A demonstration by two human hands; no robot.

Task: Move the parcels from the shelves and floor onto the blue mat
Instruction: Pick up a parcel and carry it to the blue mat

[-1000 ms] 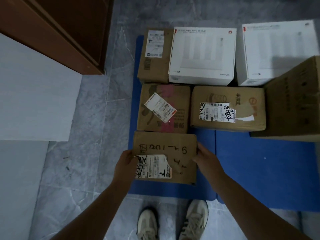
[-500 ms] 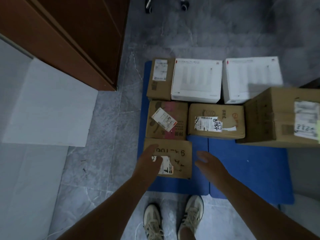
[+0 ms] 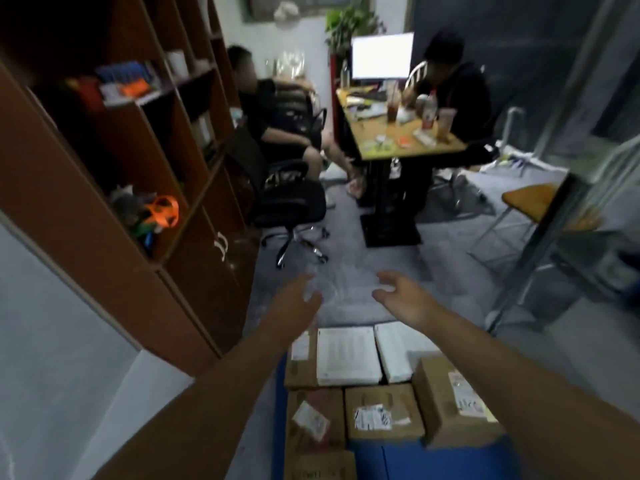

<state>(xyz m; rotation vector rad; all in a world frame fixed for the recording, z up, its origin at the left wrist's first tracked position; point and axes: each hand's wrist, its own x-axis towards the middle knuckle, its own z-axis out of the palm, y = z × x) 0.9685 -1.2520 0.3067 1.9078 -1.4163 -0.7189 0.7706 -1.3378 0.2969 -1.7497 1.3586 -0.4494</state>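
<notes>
Several parcels lie on the blue mat (image 3: 394,459) at the bottom of the view: two white boxes (image 3: 346,355), a brown box with a torn label (image 3: 382,415), a larger brown carton (image 3: 453,403) on the right, and brown boxes (image 3: 313,420) along the left edge. The box with handwriting (image 3: 320,467) is cut off by the frame's bottom. My left hand (image 3: 294,301) and my right hand (image 3: 403,296) are raised above the far end of the mat, fingers spread, holding nothing.
A brown shelf unit (image 3: 145,174) with small items stands to the left. Ahead are a black office chair (image 3: 294,206), a desk (image 3: 398,133) with a monitor, and two seated people. A metal rack (image 3: 568,216) stands to the right.
Both hands let go of the handwritten box on the mat and rose. The view tilted up from the floor to the room ahead.
</notes>
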